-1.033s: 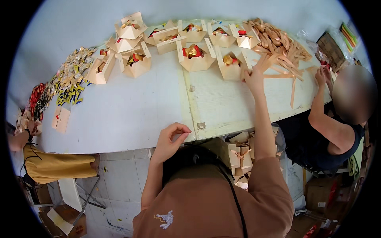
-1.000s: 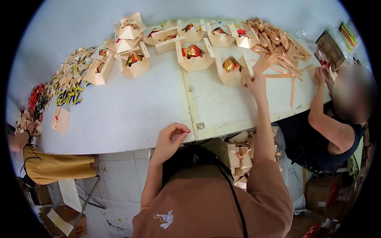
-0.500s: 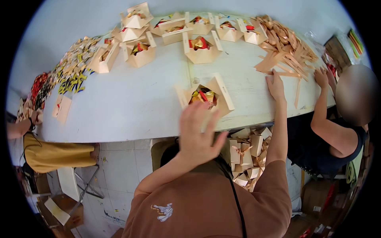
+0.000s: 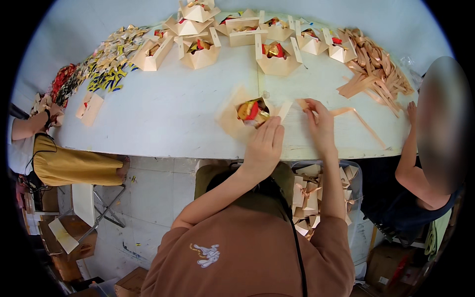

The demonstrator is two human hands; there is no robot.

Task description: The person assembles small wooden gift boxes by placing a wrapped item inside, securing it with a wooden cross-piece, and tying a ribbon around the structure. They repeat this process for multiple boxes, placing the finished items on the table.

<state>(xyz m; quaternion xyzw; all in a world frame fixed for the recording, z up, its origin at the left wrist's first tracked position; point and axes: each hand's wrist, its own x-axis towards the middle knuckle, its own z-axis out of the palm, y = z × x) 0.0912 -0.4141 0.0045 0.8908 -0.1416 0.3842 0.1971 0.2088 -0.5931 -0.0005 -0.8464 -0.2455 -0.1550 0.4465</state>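
Note:
An open cream cardboard gift box [image 4: 232, 111], slightly blurred, stands near the table's front edge with red and gold wrapped pieces [image 4: 253, 113] inside. My left hand [image 4: 264, 146] is closed on its right flap [image 4: 284, 111], fingers together. Just right of that flap, my right hand [image 4: 319, 123] pinches one end of a peach ribbon [image 4: 354, 113] between thumb and fingers. The ribbon's loose length trails right across the table and bends toward the front edge.
More filled open boxes [image 4: 278, 58] line the table's far side. A heap of ribbons [image 4: 378, 67] lies far right, and piles of small wrapped packets [image 4: 111, 52] far left. Closed boxes fill a bin [image 4: 357, 198] below the table. Other people sit at both sides.
My right hand has come left from the ribbon heap, bringing one ribbon to the box. My left hand has settled on the box's right flap. The view has shifted.

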